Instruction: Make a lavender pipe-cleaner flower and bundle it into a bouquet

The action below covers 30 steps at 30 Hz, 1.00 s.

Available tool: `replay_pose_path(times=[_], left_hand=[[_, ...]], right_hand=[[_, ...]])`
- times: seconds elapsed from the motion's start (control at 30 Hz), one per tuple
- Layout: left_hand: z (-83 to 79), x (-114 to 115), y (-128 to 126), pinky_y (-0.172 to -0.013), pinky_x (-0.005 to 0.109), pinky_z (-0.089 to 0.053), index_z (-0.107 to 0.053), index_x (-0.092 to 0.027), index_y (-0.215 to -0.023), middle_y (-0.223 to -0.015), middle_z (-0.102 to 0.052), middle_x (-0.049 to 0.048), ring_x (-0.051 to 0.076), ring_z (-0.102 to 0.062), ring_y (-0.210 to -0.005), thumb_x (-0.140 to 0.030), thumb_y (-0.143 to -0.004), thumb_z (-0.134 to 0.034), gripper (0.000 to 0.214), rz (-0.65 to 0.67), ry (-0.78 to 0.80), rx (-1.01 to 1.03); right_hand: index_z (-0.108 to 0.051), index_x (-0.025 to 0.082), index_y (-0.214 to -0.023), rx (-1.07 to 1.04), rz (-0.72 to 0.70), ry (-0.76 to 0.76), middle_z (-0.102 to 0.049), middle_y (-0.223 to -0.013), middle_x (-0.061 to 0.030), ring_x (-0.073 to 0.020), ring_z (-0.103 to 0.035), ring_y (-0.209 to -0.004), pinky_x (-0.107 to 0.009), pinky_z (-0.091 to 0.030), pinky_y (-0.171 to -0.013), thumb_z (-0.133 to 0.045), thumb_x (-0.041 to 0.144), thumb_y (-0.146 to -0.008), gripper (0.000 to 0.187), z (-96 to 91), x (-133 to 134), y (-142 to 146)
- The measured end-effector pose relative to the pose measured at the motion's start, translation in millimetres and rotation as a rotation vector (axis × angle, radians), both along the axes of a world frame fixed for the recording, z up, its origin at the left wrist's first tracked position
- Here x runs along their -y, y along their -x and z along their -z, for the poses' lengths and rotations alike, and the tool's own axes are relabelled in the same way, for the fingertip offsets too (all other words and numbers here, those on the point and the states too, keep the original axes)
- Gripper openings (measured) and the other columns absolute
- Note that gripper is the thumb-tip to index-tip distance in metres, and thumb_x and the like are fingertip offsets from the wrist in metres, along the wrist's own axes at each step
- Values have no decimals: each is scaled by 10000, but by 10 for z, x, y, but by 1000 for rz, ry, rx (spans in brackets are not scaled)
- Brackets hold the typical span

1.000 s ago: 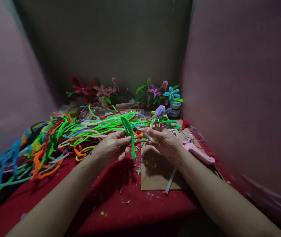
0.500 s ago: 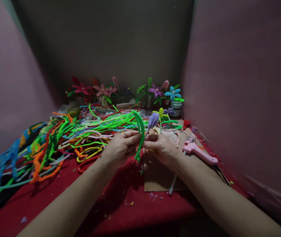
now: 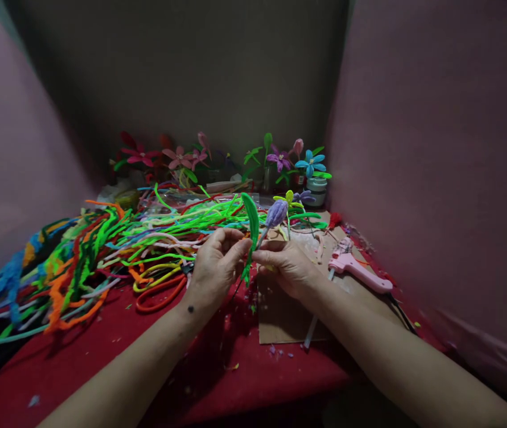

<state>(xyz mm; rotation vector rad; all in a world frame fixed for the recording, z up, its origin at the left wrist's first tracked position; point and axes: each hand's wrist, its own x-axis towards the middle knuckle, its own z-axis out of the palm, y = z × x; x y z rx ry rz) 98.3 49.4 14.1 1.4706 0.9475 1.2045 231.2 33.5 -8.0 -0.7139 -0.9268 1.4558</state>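
Observation:
Between thumb and fingers, my left hand (image 3: 218, 261) pinches a green pipe-cleaner leaf (image 3: 250, 217) that stands upright and curves slightly. My right hand (image 3: 285, 261), just beside it, grips the stem of a purple pipe-cleaner flower bud (image 3: 275, 214), which leans to the right. The fingertips of both hands almost meet where the leaf and the stem come together. Whether leaf and stem are joined there is hidden by the fingers. The leaf's lower end hangs below my left thumb, with a thin dark wire under it.
Loose colourful pipe cleaners (image 3: 164, 238) heap across the left and back of the red cloth (image 3: 146, 351). A pink glue gun (image 3: 355, 270) lies on a cardboard sheet (image 3: 280, 324) at right. Finished flowers stand behind, including a blue flower (image 3: 310, 163) in a jar (image 3: 317, 193).
The leaf has turned, so its two loops now look like one narrow blade. My left hand has rolled slightly, and the purple bud stays in my right hand.

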Motion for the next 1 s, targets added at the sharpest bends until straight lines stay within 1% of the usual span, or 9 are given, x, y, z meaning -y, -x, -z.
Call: replay_pose_path(times=[0.1,0.2,0.3,0.37,0.5,0.6,0.7,0.9,1.0], left_hand=[[-17,74,75,-475,202,-355,-561,-163,-705,-581,-495,-53,74,-426,-489,-305,-749,-628,163,-3,-151,-209],[10,110,131,-533,212,-384,-609,-158,-739,-654,-542,-22,95,-469,-581,-277,-773,-598,124,3,-233,-295],[66,103,161,-562,221,-425,-634,-172,-824,-740,-602,-9,115,-534,-642,-260,-750,-621,116,83,-141,-219],[100,101,177,-588,224,-446,-643,-188,-867,-766,-632,-12,126,-568,-680,-229,-720,-650,153,128,-95,-171],[125,128,200,-640,236,-473,-648,-196,-930,-826,-670,-1,137,-597,-723,-215,-698,-673,234,96,-48,-110],[105,139,201,-703,251,-481,-642,-173,-892,-851,-666,10,143,-602,-767,-220,-673,-696,230,19,-2,-42],[89,134,185,-681,239,-466,-642,-162,-831,-800,-651,2,130,-585,-719,-233,-671,-695,183,-14,2,-37],[109,134,131,-628,234,-433,-623,-144,-711,-682,-612,-3,123,-546,-647,-225,-687,-670,96,-13,-23,-176],[114,153,113,-625,237,-442,-610,-141,-707,-683,-610,-5,125,-553,-649,-214,-679,-670,99,31,27,-133]], right_hand=[[-665,170,-643,5,23,-9,-608,-609,45,-81,-508,-565,-223,-382,-560,-804,209,-522,188,-2,-1,1],[-656,165,-631,12,25,20,-584,-577,53,-71,-483,-539,-221,-368,-551,-811,207,-505,204,20,-5,8],[-654,151,-609,19,40,96,-600,-580,38,-77,-498,-535,-225,-370,-546,-811,224,-494,208,50,-11,16],[-666,150,-626,18,50,106,-621,-599,27,-88,-519,-546,-230,-377,-547,-817,227,-479,224,57,-12,22],[-684,155,-647,10,31,67,-646,-621,16,-100,-545,-563,-243,-407,-572,-824,238,-487,228,43,-3,32],[-683,149,-630,12,45,67,-640,-612,14,-92,-536,-548,-238,-406,-558,-810,241,-530,186,32,12,29],[-688,146,-631,28,27,90,-636,-607,9,-92,-531,-536,-232,-390,-521,-803,252,-543,179,32,22,23],[-677,147,-585,34,75,77,-632,-574,12,-98,-528,-523,-235,-389,-528,-837,247,-445,236,67,5,32],[-660,145,-566,41,119,94,-619,-566,16,-102,-528,-533,-243,-394,-546,-844,254,-417,260,72,9,43]])
